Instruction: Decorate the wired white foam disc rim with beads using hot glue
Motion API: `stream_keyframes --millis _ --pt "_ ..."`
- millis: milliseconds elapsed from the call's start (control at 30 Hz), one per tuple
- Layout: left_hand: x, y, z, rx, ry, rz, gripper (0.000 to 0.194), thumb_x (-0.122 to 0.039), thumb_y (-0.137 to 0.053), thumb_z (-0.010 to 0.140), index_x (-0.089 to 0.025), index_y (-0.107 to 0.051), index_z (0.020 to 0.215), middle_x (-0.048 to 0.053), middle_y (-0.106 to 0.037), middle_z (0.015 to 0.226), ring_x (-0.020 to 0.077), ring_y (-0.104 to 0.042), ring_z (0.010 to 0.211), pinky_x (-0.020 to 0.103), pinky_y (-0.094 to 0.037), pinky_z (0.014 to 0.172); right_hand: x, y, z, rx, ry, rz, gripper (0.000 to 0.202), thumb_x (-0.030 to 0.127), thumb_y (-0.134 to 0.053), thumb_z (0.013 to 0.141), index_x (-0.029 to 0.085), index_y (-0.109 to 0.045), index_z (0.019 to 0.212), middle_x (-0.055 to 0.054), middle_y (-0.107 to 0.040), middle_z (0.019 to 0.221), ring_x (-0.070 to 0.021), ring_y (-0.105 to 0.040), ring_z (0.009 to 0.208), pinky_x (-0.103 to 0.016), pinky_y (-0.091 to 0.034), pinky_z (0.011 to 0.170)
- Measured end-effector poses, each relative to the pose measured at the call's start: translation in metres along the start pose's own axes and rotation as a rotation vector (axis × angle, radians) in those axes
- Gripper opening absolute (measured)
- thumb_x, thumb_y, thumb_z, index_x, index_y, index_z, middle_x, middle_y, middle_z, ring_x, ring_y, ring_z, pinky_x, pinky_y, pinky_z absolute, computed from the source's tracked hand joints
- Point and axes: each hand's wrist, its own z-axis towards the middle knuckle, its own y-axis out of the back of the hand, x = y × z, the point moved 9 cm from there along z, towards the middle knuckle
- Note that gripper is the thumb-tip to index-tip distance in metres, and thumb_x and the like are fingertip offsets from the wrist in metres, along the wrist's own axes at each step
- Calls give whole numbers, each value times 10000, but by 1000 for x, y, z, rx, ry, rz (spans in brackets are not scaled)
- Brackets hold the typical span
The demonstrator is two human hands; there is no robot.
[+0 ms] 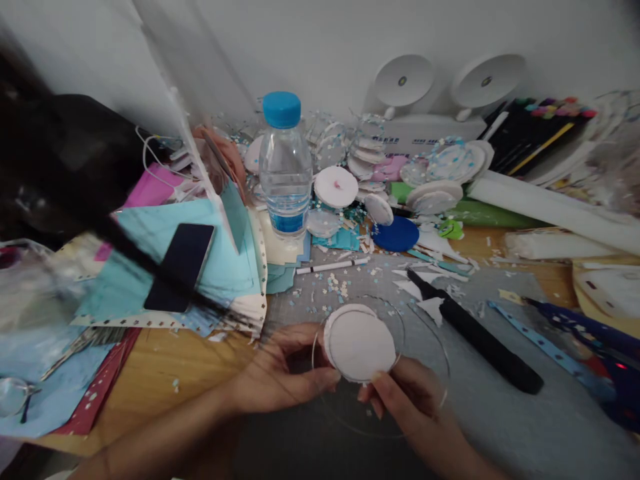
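White paper discs (361, 343), stacked slightly offset, are held up over the grey mat. My left hand (280, 370) grips their left edge, thumb in front. At the lower right edge, my right hand (413, 403) pinches them between thumb and fingers. Thin clear rings (449, 363) loop around the discs and cross near both hands. A black tool with a narrow tip (487, 343) lies on the mat to the right of my right hand.
A water bottle (285, 167) stands behind the hands. The phone (180, 268) rests on blue paper at the left. Decorated discs (336, 187) crowd the back. A blue glue gun (590, 333) with a red light is at the right. Paper scraps litter the mat (325, 320).
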Motion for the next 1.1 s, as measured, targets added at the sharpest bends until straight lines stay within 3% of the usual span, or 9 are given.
stream_keyframes --millis 167,333,500,600,667,833,900,1033,1100 --pt "2 3 1 -37 -12 51 257 -366 -663 772 -133 -568 719 10 -513 688 112 -493 629 222 -419 577 -3 1 2 -19 -23 -16 386 431 -476 896 189 -640 645 2 -598 559 -85 -487 475 -191 -381 454" --pt "-1 3 2 -40 -43 27 217 -324 -659 784 -136 -564 733 -4 -501 687 92 -465 605 208 -396 565 -6 -1 3 -2 -79 40 417 479 -477 883 180 -629 636 2 -567 549 -87 -469 482 -200 -373 464" --pt "-3 5 3 -11 -97 -74 178 -294 -657 803 -172 -588 912 16 -561 817 127 -542 763 231 -444 694 -10 -12 7 80 -203 200 488 582 -468 845 173 -599 614 23 -482 494 -85 -423 457 -212 -364 466" --pt "-8 8 2 4 -177 -88 478 -324 -694 767 -246 -494 1193 65 -575 1078 220 -554 1014 331 -450 861 -13 -15 9 96 -255 223 506 614 -486 816 168 -595 603 26 -473 486 -81 -411 453 -216 -352 471" --pt "-9 11 0 -17 -196 0 722 -317 -732 721 -264 -365 1341 105 -498 1267 280 -492 1154 408 -402 970 -16 -17 8 113 -280 225 523 634 -490 800 164 -594 596 20 -486 493 -78 -409 449 -218 -340 469" --pt "-15 20 -5 -125 -280 237 1132 -313 -861 530 -279 -200 1448 101 -238 1494 349 -319 1317 466 -266 1105 -22 -22 6 158 -296 200 522 621 -481 808 163 -589 583 10 -507 501 -78 -418 447 -224 -330 468" --pt "-15 21 -5 -137 -296 278 1152 -334 -870 514 -283 -201 1451 94 -229 1502 348 -294 1334 468 -258 1114 -21 -23 6 168 -293 201 522 626 -477 806 166 -587 585 10 -512 505 -79 -419 447 -224 -335 467" --pt "-16 16 -5 -88 -317 385 964 -349 -858 535 -250 -388 1371 100 -319 1455 356 -275 1343 493 -236 1126 -18 -21 8 148 -307 243 513 643 -503 777 171 -567 588 11 -531 536 -75 -425 445 -219 -359 465" --pt "-15 15 -6 -82 -315 379 955 -337 -857 546 -253 -384 1371 104 -341 1439 352 -306 1327 504 -244 1121 -17 -18 10 116 -312 245 508 634 -513 776 173 -550 565 29 -483 495 -75 -421 444 -214 -363 467"
